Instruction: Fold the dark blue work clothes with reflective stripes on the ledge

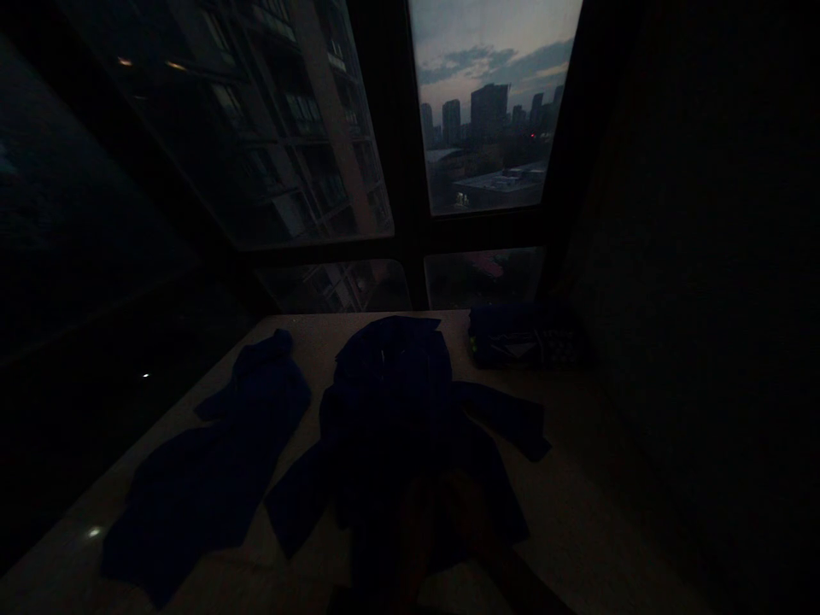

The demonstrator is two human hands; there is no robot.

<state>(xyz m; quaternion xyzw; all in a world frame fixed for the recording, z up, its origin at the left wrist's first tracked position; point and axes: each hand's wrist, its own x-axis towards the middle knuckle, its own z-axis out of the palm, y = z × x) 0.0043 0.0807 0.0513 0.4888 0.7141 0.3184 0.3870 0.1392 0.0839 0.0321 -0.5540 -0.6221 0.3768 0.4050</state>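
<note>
The view is very dark. A blue garment [390,393] with a hood or collar at its far end and two sleeves lies spread on a pale surface [564,530]. My left hand [416,508] and my right hand [465,504] are close together over its lower part, near the bottom centre. Both look bent in toward the cloth, but darkness hides the fingers and whatever may be between them. To the left lies a second blue garment [211,470], loosely laid out and apart from the first.
A dark folded bundle [525,346] with pale markings sits at the back right of the surface. Behind stand window frames [410,171], with buildings and a dusk sky outside. A dark wall [705,256] rises at the right.
</note>
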